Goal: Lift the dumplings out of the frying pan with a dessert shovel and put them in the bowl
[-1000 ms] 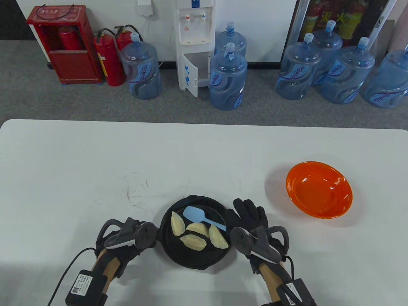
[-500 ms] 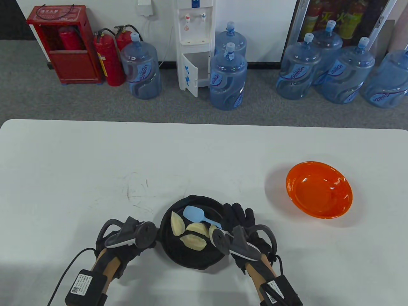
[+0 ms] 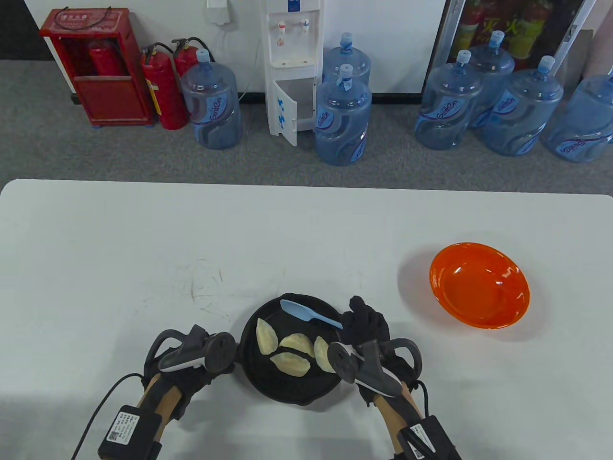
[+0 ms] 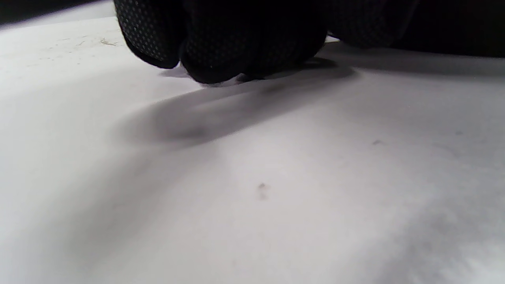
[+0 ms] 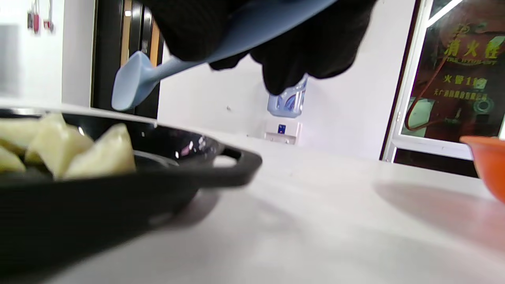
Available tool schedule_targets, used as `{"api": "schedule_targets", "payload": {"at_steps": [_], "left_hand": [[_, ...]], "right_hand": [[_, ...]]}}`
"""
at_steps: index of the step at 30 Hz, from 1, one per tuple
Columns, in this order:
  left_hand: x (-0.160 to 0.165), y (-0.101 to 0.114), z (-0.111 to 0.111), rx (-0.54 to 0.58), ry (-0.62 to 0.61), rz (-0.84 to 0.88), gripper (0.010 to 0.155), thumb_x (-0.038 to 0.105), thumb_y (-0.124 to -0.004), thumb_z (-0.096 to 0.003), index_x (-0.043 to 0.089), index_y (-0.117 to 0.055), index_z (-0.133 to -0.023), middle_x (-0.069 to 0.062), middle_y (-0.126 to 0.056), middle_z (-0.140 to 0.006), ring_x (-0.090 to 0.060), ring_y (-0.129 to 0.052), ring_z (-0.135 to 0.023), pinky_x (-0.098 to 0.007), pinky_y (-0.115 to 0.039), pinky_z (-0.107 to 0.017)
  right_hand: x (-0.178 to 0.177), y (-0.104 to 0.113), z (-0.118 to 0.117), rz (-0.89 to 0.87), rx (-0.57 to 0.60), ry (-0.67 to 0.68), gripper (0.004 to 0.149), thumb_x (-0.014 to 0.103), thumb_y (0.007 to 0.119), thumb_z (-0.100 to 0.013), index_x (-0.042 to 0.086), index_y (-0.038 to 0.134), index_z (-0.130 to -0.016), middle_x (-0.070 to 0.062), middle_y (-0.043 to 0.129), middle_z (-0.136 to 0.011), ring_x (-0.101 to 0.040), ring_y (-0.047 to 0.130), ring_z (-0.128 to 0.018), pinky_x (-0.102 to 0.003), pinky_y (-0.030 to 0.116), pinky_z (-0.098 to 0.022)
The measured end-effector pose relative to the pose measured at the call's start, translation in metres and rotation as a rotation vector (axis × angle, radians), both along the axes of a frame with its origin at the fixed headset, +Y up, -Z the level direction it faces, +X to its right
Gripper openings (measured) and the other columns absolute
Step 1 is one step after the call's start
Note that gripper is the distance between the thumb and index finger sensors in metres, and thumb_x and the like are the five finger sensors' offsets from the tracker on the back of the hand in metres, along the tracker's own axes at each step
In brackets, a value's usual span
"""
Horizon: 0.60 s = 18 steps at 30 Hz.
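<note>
now the right hand (image 3: 366, 326) has pinched the dessert shovel (image 3: 306, 314) and raised it off the frying pan (image 3: 292, 383), blade beyond its fingertips, ready to scoop dumplings (image 3: 292, 352).

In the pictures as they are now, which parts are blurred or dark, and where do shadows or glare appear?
Left wrist view: the left hand is nearly black, casting a soft shadow on the table. Right wrist view: the frying pan is blurred; the shovel is soft. Table view: sharp, small glare in the bowl.
</note>
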State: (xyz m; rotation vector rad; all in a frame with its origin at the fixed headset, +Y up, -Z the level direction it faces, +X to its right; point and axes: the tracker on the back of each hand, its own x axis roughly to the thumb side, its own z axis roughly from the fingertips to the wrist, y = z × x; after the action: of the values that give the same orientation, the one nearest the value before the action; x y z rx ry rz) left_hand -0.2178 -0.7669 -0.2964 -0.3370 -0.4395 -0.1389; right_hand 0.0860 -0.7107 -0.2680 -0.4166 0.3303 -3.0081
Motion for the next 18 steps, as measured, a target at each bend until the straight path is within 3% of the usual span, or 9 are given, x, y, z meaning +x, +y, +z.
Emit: {"api": "schedule_targets", "payload": {"at_steps": [5, 11, 18], "left_hand": [[0.000, 0.000, 0.000, 0.000, -0.003, 0.001, 0.051, 0.050, -0.070, -0.0480, 0.027, -0.067, -0.093, 0.005, -0.083, -0.078, -0.015, -0.092, -0.064, -0.049, -0.072, -0.072], [0.000, 0.000, 0.000, -0.002, -0.002, 0.002, 0.051, 0.050, -0.070, -0.0481, 0.027, -0.067, -0.093, 0.005, -0.083, -0.078, -0.015, -0.092, -0.064, -0.049, -0.072, -0.072], [0.000, 0.000, 0.000, -0.004, -0.002, -0.001, 0.051, 0.050, -0.070, -0.0481, 0.027, -0.067, -0.094, 0.005, -0.083, -0.078, -0.015, -0.092, -0.064, -0.049, -0.072, -0.072]], "right_hand": [[0.007, 0.017, 0.015, -0.021, 0.066, 0.066, 0.047, 0.029, 0.066, -0.062, 0.014, 0.063, -0.106, -0.020, 0.064, -0.113, -0.014, 0.092, -0.074, -0.045, 0.081, -0.067], [0.017, 0.023, 0.020, -0.092, 0.082, 0.094, 0.047, 0.031, 0.067, -0.062, 0.021, 0.068, -0.108, -0.013, 0.077, -0.101, -0.013, 0.093, -0.068, -0.045, 0.083, -0.063], [0.021, 0.020, 0.026, -0.063, 0.121, 0.159, 0.042, 0.039, 0.075, -0.060, 0.030, 0.078, -0.101, -0.002, 0.084, -0.093, -0.011, 0.094, -0.060, -0.044, 0.082, -0.062]]}}
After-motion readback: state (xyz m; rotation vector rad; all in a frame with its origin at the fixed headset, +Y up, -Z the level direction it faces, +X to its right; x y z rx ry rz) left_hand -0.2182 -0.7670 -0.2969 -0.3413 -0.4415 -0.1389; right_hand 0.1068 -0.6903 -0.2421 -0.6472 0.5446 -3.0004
